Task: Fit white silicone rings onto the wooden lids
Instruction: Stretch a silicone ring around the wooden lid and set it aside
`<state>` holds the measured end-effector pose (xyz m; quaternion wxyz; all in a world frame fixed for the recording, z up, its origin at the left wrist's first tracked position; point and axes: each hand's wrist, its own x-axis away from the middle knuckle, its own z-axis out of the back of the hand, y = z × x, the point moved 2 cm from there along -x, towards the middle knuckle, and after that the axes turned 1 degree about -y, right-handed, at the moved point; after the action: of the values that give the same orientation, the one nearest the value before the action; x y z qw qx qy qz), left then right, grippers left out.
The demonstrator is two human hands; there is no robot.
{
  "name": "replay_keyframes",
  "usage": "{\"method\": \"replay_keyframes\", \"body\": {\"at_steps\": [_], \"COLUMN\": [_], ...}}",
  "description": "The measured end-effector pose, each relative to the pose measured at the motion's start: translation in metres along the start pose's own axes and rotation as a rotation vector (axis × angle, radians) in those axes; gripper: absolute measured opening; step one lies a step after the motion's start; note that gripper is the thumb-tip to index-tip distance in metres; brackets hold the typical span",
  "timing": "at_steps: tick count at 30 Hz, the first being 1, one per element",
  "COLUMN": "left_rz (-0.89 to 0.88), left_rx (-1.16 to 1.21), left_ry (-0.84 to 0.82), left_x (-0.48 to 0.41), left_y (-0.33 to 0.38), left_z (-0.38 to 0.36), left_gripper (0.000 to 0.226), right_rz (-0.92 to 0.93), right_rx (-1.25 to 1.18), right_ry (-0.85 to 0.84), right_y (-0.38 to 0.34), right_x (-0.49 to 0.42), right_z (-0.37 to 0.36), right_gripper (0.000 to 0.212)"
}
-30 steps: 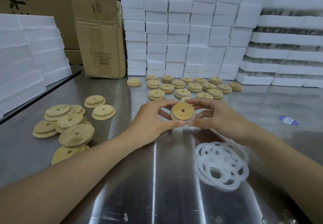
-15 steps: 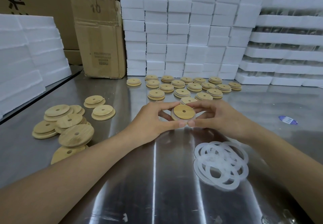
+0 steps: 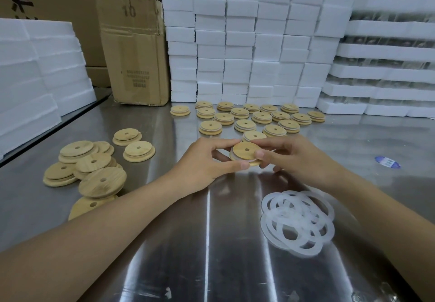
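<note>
The person's left forearm (image 3: 106, 226) and right forearm (image 3: 386, 209) are bare along all the length that shows, from frame edge to wrist (the frame cuts off the rest of each arm). The left grip (image 3: 207, 160) and right grip (image 3: 299, 158) are bare as well, fingers (image 3: 219, 144) slim, the thumbnails (image 3: 244, 165) short, rounded and plain.

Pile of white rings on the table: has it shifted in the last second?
No. The ring pile sits exactly where it was relative to the blue sticker.

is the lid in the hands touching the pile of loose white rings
Apart. The head view shows bare table between the held lid and the ring pile.
</note>
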<state>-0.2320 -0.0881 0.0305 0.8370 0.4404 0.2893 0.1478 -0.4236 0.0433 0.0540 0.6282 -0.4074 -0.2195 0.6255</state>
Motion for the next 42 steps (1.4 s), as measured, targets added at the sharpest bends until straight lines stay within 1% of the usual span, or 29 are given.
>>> {"method": "replay_keyframes", "body": {"at_steps": [5, 7, 8, 11, 14, 19, 24, 29, 31, 32, 34, 36, 37, 39, 40, 41, 42], "left_rz": [0.042, 0.059, 0.064, 0.068, 0.058, 0.025, -0.009, -0.021, 0.005, 0.024, 0.076, 0.135, 0.152, 0.155, 0.149, 0.142, 0.134], "left_rx": [0.078, 0.095, 0.094, 0.086, 0.047, -0.04, -0.171, -0.496, -0.498, -0.452, -0.318, -0.184, -0.138, -0.082, -0.058, -0.036, -0.022], "left_ry": [0.007, -0.002, -0.007, -0.015, -0.026, -0.025, -0.02, -0.045, -0.045, -0.019, 0.105, 0.251, 0.301, 0.367, 0.396, 0.422, 0.445], "left_x": [-0.001, -0.001, -0.001, -0.002, -0.002, -0.001, 0.001, 0.0, 0.0, 0.0, -0.002, -0.003, -0.004, -0.004, -0.005, -0.005, -0.005], "left_y": [-0.006, -0.008, -0.009, -0.01, -0.012, -0.009, -0.013, -0.015, -0.014, -0.014, -0.015, -0.015, -0.014, -0.013, -0.012, -0.011, -0.01], "left_z": [0.001, 0.0, 0.0, 0.001, 0.0, 0.001, -0.002, -0.004, -0.005, -0.004, 0.0, 0.005, 0.007, 0.009, 0.01, 0.011, 0.011], "left_gripper": [0.044, 0.054, 0.06, 0.07, 0.073, 0.081, 0.07, 0.063, 0.058, 0.055, 0.054, 0.055, 0.053, 0.047, 0.044, 0.043, 0.042], "right_rz": [-0.012, -0.005, 0.003, 0.023, 0.024, 0.014, -0.014, -0.142, -0.133, -0.119, -0.087, -0.058, -0.045, -0.032, -0.045, -0.071, -0.098], "right_rx": [-0.072, -0.069, -0.063, -0.084, -0.102, -0.024, 0.16, 0.38, 0.434, 0.46, 0.461, 0.313, 0.239, 0.19, 0.201, 0.24, 0.312], "right_ry": [-0.03, -0.014, -0.003, 0.01, 0.007, -0.004, 0.01, -0.024, 0.003, 0.029, 0.074, 0.086, 0.08, 0.069, 0.062, 0.044, 0.015], "right_y": [0.004, 0.004, 0.004, 0.003, 0.003, 0.005, 0.007, 0.014, 0.011, 0.008, 0.003, -0.001, -0.004, -0.007, -0.006, -0.004, -0.002], "right_x": [0.0, 0.0, -0.001, -0.002, -0.001, 0.0, -0.002, -0.001, 0.0, 0.001, 0.002, 0.001, 0.001, 0.0, 0.0, 0.001, 0.002], "right_z": [0.004, 0.007, 0.007, 0.007, 0.009, 0.01, 0.004, -0.001, -0.003, -0.004, -0.007, -0.012, -0.016, -0.022, -0.024, -0.026, -0.027], "right_gripper": [0.063, 0.072, 0.072, 0.067, 0.064, 0.059, 0.058, 0.055, 0.051, 0.049, 0.043, 0.029, 0.022, 0.014, 0.016, 0.023, 0.035]}}
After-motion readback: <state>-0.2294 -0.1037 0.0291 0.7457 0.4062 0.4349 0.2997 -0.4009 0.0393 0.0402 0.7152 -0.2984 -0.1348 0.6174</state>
